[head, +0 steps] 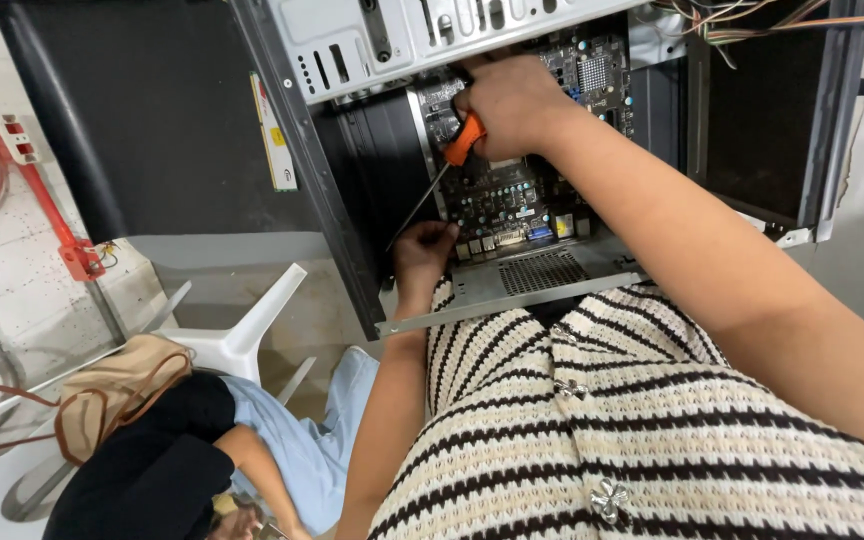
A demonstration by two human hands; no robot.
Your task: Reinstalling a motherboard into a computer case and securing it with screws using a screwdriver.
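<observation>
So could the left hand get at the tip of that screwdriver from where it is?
Probably yes: the left hand sits right by the tip of the screwdriver, with nothing between them inside the open computer case.

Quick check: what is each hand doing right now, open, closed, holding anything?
Left hand: fingers curled at the screwdriver's tip by the motherboard; grip cannot be told.
Right hand: closed on the screwdriver's orange handle.
</observation>
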